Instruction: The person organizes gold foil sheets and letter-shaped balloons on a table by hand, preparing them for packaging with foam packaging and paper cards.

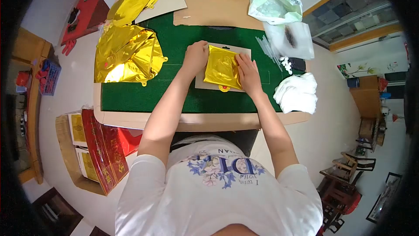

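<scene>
Folded gold foil (222, 66) on pale card (199, 81).
We note left hand (197, 57) curled, cannot tell its grip; right hand (249, 76) unclenched, fingers laid over the foil's edge.

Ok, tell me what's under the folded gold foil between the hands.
A pale card shows past the edges of the folded gold foil, above the green mat. Whatever lies directly beneath the foil's middle is covered and cannot be seen.

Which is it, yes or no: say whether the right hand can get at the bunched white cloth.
Probably yes: only flat green mat shows between the right hand and the cloth, though that hand rests on folded gold foil.
</scene>
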Available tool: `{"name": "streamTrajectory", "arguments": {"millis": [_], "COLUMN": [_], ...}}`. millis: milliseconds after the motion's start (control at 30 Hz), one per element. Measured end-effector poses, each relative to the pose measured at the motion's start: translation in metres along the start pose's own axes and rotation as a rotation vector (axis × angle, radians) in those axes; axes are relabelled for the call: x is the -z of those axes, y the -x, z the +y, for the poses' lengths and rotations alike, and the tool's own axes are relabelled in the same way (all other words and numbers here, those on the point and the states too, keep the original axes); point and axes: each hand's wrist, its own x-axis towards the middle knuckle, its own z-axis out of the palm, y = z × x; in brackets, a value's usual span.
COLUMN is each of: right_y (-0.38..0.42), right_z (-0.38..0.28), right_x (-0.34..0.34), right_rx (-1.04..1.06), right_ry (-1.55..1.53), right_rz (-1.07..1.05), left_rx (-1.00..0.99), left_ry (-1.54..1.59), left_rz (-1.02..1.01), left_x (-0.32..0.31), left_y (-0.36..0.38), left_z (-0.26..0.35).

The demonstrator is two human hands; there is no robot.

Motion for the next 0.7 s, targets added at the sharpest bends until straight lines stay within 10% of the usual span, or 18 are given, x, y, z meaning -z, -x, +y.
{"name": "streamTrajectory", "arguments": {"millis": [700], "right_y": [-0.029], "right_z": [-0.026], "right_x": [-0.014], "right_rx": [0.182], "right_ry": [0.082], "right_rz": [-0.03], "left_rx": [0.185], "left_ry": [-0.034], "left_rz": [-0.105], "left_x": [0.003], "left_y": [-0.004], "left_z": [0.005]}}
